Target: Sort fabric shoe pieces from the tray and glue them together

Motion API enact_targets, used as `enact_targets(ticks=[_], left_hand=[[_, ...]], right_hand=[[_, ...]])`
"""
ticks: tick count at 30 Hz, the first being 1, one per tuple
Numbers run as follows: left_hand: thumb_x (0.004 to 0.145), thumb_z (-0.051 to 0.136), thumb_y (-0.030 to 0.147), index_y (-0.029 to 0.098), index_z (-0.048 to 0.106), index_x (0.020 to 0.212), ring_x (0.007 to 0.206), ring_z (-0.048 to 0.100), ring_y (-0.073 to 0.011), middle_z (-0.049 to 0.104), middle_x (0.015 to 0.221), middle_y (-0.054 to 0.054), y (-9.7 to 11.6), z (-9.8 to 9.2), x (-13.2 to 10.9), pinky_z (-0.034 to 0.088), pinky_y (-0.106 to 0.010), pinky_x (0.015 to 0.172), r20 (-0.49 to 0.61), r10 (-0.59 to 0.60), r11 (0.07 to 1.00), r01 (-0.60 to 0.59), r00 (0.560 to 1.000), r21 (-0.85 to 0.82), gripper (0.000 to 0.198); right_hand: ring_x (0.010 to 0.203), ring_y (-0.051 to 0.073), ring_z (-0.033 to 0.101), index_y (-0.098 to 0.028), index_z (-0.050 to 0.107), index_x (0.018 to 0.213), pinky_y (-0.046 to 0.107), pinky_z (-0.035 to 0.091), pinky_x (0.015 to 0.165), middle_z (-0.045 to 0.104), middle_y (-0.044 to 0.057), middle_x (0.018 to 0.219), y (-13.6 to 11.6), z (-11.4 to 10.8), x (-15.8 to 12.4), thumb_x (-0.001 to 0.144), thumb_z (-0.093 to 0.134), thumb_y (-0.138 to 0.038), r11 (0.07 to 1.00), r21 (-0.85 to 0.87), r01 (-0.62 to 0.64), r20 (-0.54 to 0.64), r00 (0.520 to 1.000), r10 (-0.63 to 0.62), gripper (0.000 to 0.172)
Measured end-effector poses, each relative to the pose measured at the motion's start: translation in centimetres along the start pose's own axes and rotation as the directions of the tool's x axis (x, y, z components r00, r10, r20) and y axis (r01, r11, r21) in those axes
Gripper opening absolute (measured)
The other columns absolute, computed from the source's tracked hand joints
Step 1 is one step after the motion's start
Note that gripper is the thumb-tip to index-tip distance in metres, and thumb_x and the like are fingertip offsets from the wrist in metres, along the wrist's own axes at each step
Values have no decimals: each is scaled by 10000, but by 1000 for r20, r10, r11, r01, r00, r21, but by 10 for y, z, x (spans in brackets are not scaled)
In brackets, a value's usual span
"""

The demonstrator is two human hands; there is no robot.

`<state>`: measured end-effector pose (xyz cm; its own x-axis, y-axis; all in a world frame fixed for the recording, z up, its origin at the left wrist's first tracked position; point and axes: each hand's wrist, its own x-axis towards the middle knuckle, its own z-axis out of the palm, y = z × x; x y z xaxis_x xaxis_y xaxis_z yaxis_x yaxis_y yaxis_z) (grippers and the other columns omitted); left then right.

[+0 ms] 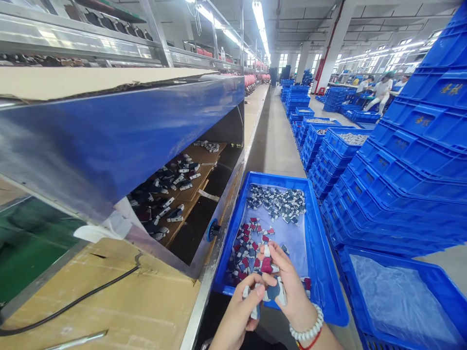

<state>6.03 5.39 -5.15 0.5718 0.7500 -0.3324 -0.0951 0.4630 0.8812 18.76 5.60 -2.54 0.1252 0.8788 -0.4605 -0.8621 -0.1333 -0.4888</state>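
Both my hands are low in the middle of the head view, over the near rim of a blue plastic crate (321, 253). My left hand (239, 311) is closed on a few small grey and white pieces. My right hand (288, 287), with a bead bracelet on the wrist, pinches a small stack of red, white and dark pieces (268, 265). In the crate lie two heaps on a plastic sheet: red, white and dark pieces (246, 250) near my hands, and grey and white pieces (279, 201) farther back.
A blue-fronted machine (120, 141) on the left has a belt with several small pieces (171, 189) under it. Cardboard and a black cable (73, 304) cover the bench. An empty lined crate (401, 296) and tall stacks of blue crates (412, 160) stand right. People sit far back (381, 90).
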Motion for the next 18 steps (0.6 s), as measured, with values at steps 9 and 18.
enact_targets(ticks=[9, 18], left_hand=[[630, 892, 452, 172, 592, 931, 596, 638, -108, 663, 729, 3, -8, 14, 2, 507, -162, 509, -91, -32, 987, 18, 995, -158, 509], [605, 905, 428, 174, 592, 908, 524, 587, -92, 614, 609, 39, -10, 18, 0, 488, -160, 475, -137, 16, 978, -44, 990, -206, 504]], right_hand=[[561, 51, 554, -251, 580, 943, 168, 447, 491, 582, -60, 845, 4, 2, -1, 773, 792, -471, 939, -228, 258, 54, 966, -252, 350], [1341, 269, 435, -319, 611, 1259, 327, 533, 856, 446, 13, 1500, -5, -6, -4, 823, 579, -710, 968, -168, 187, 92, 981, -173, 586]])
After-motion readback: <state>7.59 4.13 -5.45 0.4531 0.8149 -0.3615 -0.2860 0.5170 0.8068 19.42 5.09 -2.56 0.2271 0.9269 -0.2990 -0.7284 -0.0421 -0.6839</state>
